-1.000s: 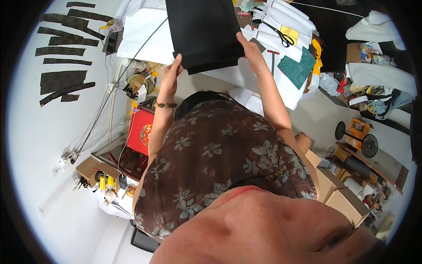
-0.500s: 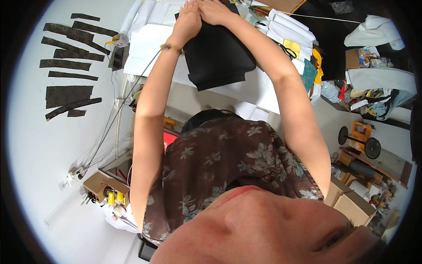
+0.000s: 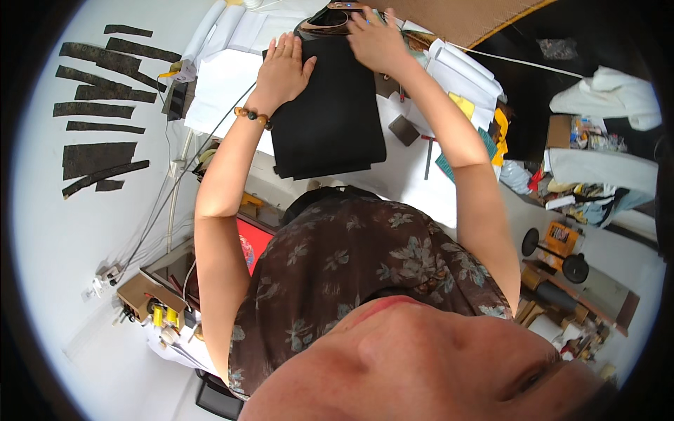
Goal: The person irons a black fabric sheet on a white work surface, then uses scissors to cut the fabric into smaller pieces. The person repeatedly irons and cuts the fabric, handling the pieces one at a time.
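A folded black fabric piece (image 3: 326, 116) lies on the white-covered worktable (image 3: 421, 189) in front of me. My left hand (image 3: 284, 70) rests flat on its left edge, fingers stretched out and thumb apart. Beyond the far edge of the fabric stands a dark iron (image 3: 319, 28) with copper-coloured trim, partly cut off by the picture's rim. My right hand (image 3: 377, 43) is open beside the iron, fingers spread over the fabric's far right corner. Whether its fingertips touch the iron, I cannot tell.
A small dark block (image 3: 404, 130) lies right of the fabric, near white paper rolls (image 3: 456, 70) and a yellow paper (image 3: 461, 105). White sheets (image 3: 228, 84) cover the left side. Dark pattern strips (image 3: 98, 158) hang on the left wall. A cable (image 3: 210, 144) runs down from the table.
My hands were together at the fabric's far end and have parted. The left moved nearer along the left edge; the right moved right, its fingers spreading. The iron has come into view.
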`<state>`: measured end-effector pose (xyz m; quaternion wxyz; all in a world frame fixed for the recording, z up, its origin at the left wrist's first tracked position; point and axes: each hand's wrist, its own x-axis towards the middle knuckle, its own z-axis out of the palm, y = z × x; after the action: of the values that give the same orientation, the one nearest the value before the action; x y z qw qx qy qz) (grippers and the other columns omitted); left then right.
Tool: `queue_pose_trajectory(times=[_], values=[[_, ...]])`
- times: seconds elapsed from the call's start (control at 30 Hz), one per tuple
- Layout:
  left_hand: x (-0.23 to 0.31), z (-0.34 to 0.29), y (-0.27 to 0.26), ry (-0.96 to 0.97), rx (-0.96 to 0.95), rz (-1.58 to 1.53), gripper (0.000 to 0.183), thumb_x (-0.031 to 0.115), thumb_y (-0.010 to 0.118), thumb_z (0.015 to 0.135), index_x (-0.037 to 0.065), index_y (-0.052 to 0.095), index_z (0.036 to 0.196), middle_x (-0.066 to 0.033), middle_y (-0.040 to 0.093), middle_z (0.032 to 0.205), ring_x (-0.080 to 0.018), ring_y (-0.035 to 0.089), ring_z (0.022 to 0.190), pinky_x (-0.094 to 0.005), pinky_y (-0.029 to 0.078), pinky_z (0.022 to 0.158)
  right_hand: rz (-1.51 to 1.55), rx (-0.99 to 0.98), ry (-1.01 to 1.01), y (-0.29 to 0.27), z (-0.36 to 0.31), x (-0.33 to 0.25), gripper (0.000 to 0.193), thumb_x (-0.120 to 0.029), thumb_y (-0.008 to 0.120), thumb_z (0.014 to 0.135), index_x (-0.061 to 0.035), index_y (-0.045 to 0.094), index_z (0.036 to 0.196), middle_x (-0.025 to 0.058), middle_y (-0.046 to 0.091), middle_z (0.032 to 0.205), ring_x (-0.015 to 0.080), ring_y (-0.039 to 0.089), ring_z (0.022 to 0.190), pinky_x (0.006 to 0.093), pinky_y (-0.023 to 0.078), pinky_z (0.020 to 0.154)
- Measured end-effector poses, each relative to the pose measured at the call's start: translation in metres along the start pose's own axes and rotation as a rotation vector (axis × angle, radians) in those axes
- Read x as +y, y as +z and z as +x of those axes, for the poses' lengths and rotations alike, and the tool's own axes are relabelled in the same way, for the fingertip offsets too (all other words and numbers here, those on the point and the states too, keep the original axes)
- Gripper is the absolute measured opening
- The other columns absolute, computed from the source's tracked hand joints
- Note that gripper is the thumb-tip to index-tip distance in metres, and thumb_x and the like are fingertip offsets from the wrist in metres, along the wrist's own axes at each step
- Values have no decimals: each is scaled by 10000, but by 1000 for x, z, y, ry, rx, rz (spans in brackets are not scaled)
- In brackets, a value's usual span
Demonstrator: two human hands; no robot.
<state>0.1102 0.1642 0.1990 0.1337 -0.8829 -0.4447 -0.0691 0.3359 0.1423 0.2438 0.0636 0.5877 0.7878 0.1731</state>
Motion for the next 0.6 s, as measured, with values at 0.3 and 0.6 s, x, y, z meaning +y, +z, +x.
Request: queue_pose_trajectory(times=[0.3, 0.6], values=[[-2, -48, -37, -359, -126, 95, 748, 516, 321, 1024, -128, 404, 1396, -300, 389, 1472, -379, 326, 1421, -435, 217, 1192, 417, 21, -200, 62, 62, 63, 323, -319, 461, 985, -162, 712, 1114, 83, 525, 1425, 289, 352, 1417, 701, 192, 1110], [106, -74, -90, -402, -134, -432, 611, 307, 529, 994, -104, 372, 1418, -284, 347, 1499, -396, 289, 1434, -456, 227, 1188, 744, -2, -172, 256, 217, 65, 754, -528, 696, 850, -148, 438, 1448, 126, 485, 1431, 329, 476, 1315, 482, 417, 1062]])
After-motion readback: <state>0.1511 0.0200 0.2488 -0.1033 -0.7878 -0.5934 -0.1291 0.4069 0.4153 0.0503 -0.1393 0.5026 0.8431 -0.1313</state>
